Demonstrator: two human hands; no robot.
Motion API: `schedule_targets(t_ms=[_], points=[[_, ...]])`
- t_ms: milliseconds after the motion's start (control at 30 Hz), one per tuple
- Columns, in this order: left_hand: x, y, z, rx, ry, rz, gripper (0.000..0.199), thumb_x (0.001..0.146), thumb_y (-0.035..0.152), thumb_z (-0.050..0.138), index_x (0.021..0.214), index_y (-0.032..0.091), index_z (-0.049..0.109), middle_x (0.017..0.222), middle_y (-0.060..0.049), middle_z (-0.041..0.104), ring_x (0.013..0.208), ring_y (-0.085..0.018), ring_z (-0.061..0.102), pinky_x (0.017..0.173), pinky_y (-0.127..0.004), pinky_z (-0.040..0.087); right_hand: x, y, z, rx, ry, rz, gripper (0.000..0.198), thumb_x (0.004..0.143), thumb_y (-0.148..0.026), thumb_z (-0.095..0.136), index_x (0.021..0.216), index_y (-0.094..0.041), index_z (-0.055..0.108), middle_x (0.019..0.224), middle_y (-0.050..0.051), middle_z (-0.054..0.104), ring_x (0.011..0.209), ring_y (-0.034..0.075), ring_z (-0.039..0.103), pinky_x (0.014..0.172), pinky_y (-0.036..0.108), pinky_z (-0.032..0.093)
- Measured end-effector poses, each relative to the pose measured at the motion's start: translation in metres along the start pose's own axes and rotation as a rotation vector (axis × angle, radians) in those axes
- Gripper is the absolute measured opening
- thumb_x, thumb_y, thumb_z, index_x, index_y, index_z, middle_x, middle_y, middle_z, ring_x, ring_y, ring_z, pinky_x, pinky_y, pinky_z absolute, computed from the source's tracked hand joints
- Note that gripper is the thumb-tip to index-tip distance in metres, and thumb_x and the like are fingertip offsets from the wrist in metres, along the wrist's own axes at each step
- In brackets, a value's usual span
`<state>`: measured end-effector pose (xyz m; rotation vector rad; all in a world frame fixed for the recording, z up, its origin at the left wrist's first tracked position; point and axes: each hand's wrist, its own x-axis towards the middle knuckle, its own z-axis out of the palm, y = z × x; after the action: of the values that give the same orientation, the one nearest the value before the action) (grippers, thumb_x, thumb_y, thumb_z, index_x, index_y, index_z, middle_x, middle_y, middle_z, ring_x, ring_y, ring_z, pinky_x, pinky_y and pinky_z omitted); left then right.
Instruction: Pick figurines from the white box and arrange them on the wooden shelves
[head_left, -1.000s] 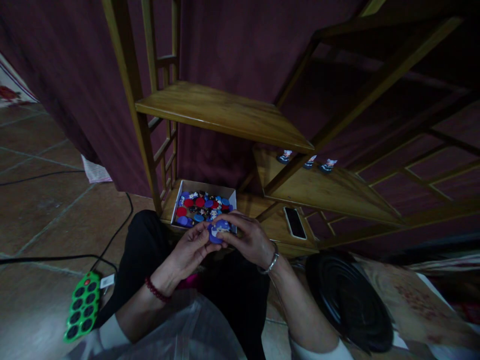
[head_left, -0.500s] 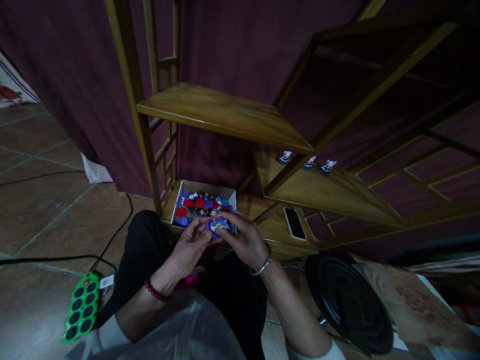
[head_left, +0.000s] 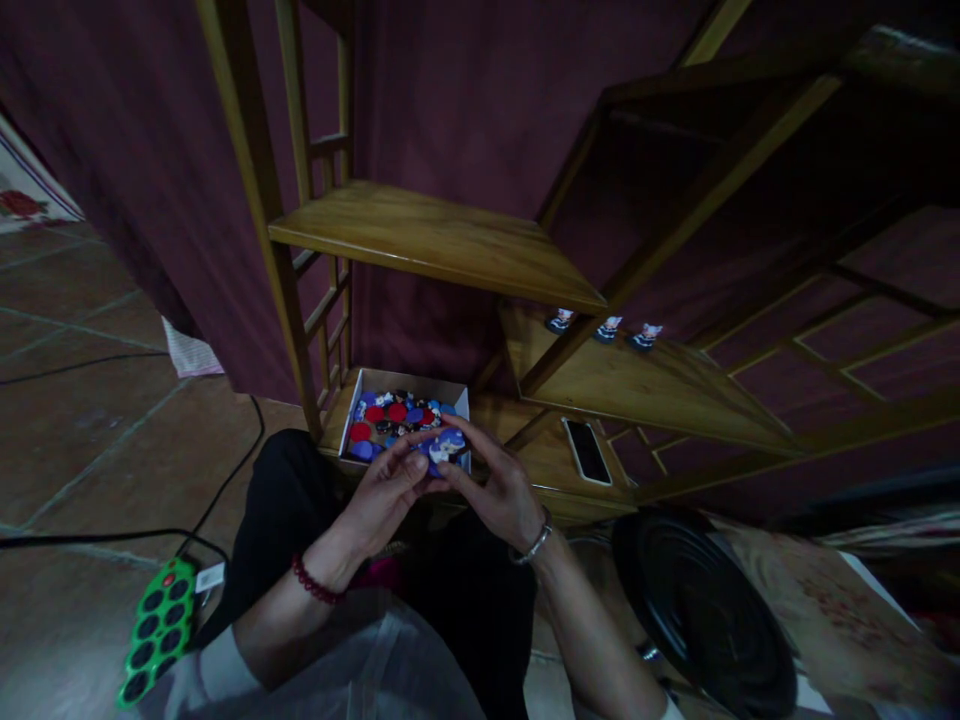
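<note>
Between both hands, just over the near edge of an open box, is a small purple and white figurine (head_left: 445, 446). My left hand (head_left: 390, 490) is closed on its purple base, thumb on top. My right hand (head_left: 495, 490) holds its other side between thumb and fingers. Its finer shape is too small and dim to make out. Behind the hands, the shallow white cardboard box (head_left: 347, 420) holds several small figurines and red, blue and purple round bases. The hands hide the box's near right corner.
The box stands on the lowest board of a wooden shelf (head_left: 435, 240). A phone (head_left: 587, 451) lies to its right. Three small figurines (head_left: 608, 329) stand on the middle shelf. A green power strip (head_left: 159, 630) is on the floor at left, a black round stool (head_left: 705, 610) at right.
The figurine has turned in my fingers, so more of its white part shows. My right fingers have opened a little around it. The view has shifted slightly.
</note>
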<state>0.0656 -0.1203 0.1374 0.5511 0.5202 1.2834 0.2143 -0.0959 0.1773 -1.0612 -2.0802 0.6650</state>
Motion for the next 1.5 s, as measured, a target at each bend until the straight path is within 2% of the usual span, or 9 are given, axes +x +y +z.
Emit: schedule_targets(t_ms=[300, 500, 733, 933, 1100, 1333, 1500], points=[[0.005, -0.005, 0.012, 0.064, -0.031, -0.008, 0.029, 0.074, 0.020, 0.063, 0.103, 0.017, 0.060, 0.102, -0.006, 0.060, 0.090, -0.016, 0.056, 0.076, -0.030, 0.049, -0.007, 0.008, -0.005, 0.077, 0.114, 0.055, 0.034, 0.080, -0.031, 0.056, 0.113, -0.024, 0.055, 0.108, 0.005, 0.061, 0.100, 0.019, 0.057, 0.089, 0.035, 0.045], [0.006, -0.011, 0.012, 0.036, -0.014, -0.035, 0.031, 0.071, 0.022, 0.066, 0.101, 0.018, 0.061, 0.101, -0.006, 0.061, 0.086, -0.016, 0.058, 0.074, -0.030, 0.049, -0.011, 0.012, -0.005, 0.082, 0.141, 0.079, 0.031, 0.079, -0.032, 0.057, 0.109, -0.024, 0.057, 0.103, 0.005, 0.063, 0.095, 0.018, 0.058, 0.085, 0.034, 0.047], [0.011, -0.012, 0.021, 0.048, -0.029, -0.050, 0.032, 0.070, 0.022, 0.067, 0.101, 0.018, 0.062, 0.100, -0.006, 0.062, 0.086, -0.016, 0.058, 0.073, -0.029, 0.048, -0.015, 0.011, -0.014, 0.027, 0.166, 0.098, 0.038, 0.079, -0.030, 0.056, 0.116, -0.025, 0.054, 0.108, 0.006, 0.062, 0.099, 0.020, 0.057, 0.089, 0.036, 0.045], [0.018, -0.016, 0.037, 0.043, -0.033, -0.089, 0.035, 0.068, 0.021, 0.069, 0.102, 0.017, 0.062, 0.081, -0.003, 0.063, 0.073, -0.012, 0.057, 0.072, -0.028, 0.048, -0.024, 0.013, -0.026, 0.005, 0.191, 0.119, 0.048, 0.076, -0.032, 0.061, 0.122, -0.027, 0.048, 0.114, 0.005, 0.058, 0.105, 0.020, 0.054, 0.092, 0.037, 0.043], [0.025, -0.024, 0.051, -0.001, -0.003, -0.115, 0.033, 0.064, 0.020, 0.072, 0.095, 0.016, 0.063, 0.087, -0.003, 0.064, 0.075, -0.011, 0.057, 0.072, -0.025, 0.046, -0.032, 0.021, -0.037, -0.007, 0.205, 0.130, 0.055, 0.075, -0.033, 0.062, 0.126, -0.026, 0.043, 0.116, 0.006, 0.058, 0.107, 0.020, 0.053, 0.095, 0.039, 0.041], [0.034, -0.033, 0.070, -0.026, -0.071, -0.155, 0.030, 0.065, 0.016, 0.071, 0.093, 0.016, 0.062, 0.095, -0.004, 0.063, 0.084, -0.012, 0.058, 0.075, -0.022, 0.046, -0.039, 0.028, -0.058, -0.068, 0.272, 0.134, 0.054, 0.074, -0.035, 0.063, 0.124, -0.026, 0.045, 0.119, 0.006, 0.056, 0.104, 0.021, 0.056, 0.092, 0.039, 0.044], [0.045, -0.042, 0.082, -0.027, -0.118, -0.161, 0.030, 0.067, 0.016, 0.070, 0.095, 0.016, 0.061, 0.093, -0.003, 0.063, 0.083, -0.011, 0.059, 0.075, -0.022, 0.047, -0.041, 0.030, -0.075, -0.057, 0.273, 0.175, 0.056, 0.074, -0.035, 0.062, 0.126, -0.025, 0.043, 0.117, 0.007, 0.057, 0.104, 0.021, 0.055, 0.094, 0.040, 0.043]])
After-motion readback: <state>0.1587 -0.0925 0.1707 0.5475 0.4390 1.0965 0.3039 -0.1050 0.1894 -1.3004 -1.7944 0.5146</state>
